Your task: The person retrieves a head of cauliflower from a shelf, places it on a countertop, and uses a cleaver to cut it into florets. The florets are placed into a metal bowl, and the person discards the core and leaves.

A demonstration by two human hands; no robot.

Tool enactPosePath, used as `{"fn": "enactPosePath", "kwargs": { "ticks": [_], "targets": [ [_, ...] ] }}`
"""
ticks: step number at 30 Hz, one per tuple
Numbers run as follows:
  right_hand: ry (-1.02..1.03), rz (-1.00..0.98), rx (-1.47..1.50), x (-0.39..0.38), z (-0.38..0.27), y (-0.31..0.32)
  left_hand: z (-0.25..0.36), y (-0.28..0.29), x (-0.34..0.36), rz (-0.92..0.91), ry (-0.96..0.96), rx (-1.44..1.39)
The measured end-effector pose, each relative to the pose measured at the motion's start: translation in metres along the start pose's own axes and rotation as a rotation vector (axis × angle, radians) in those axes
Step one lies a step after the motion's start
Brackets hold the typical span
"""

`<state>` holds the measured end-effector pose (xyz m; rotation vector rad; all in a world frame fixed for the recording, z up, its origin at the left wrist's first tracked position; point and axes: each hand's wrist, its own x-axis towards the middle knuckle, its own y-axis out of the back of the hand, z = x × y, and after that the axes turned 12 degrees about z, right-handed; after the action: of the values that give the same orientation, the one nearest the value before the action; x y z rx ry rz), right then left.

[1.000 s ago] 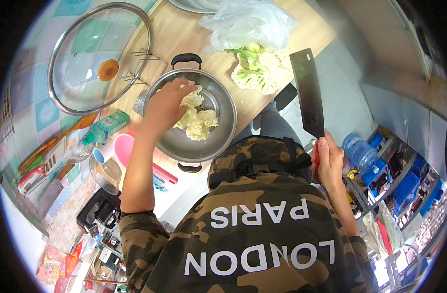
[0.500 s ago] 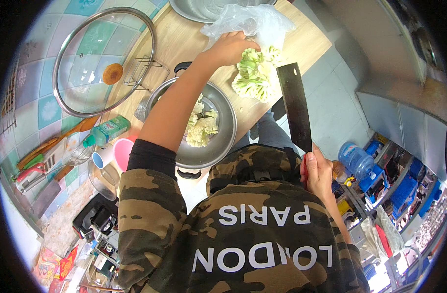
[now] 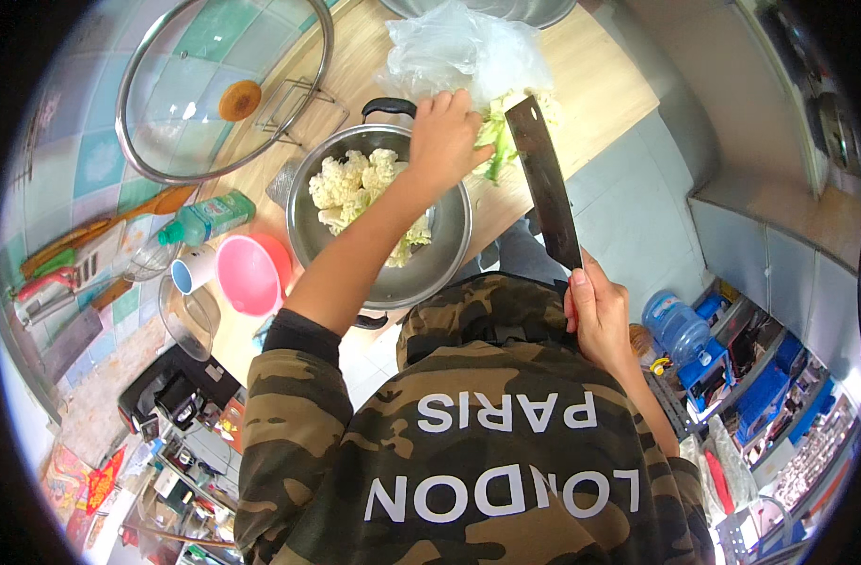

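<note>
My left hand (image 3: 446,143) reaches over the pot's rim beside the loose cauliflower (image 3: 505,144), fingers bent and apart, thumb out; nothing shows in it, though its underside is hidden. Below it, a steel two-handled pot (image 3: 317,259) holds cauliflower florets (image 3: 344,185), partly covered by my forearm. My right hand (image 3: 592,306) grips a large cleaver (image 3: 543,182) by its red handle, blade angled up beside the loose cauliflower. A crumpled clear plastic bag (image 3: 463,52) lies just behind that cauliflower.
The wooden counter (image 3: 609,66) also bears a steel basin (image 3: 553,13), pink bowl (image 3: 251,275), white cup (image 3: 193,268) and green bottle (image 3: 204,218). A glass lid (image 3: 176,94) stands against tiles. Right: a water jug (image 3: 677,328) and shelving (image 3: 788,377).
My left hand went from inside the pot up to the cauliflower by the bag, then drew slightly back toward the near side. The cleaver has shifted left and tilted.
</note>
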<state>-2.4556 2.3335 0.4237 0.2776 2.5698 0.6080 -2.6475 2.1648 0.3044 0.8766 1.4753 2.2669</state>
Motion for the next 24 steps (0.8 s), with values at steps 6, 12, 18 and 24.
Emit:
{"fn": "enactPosePath", "kwargs": {
  "ticks": [6,12,18,24],
  "targets": [
    [0.005,0.019,-0.146,0.007,-0.004,-0.011,0.0,-0.003,-0.018,-0.02,0.117,-0.073],
    [0.102,0.034,-0.282,0.011,-0.006,-0.017,0.007,-0.002,-0.033,-0.042,0.237,-0.039],
    [0.092,0.042,-0.378,0.019,-0.009,-0.017,0.017,-0.011,-0.04,0.035,0.306,0.004],
    [0.104,0.005,-0.405,0.022,-0.01,-0.013,0.024,-0.02,-0.044,0.167,0.379,-0.064]
  ]
}}
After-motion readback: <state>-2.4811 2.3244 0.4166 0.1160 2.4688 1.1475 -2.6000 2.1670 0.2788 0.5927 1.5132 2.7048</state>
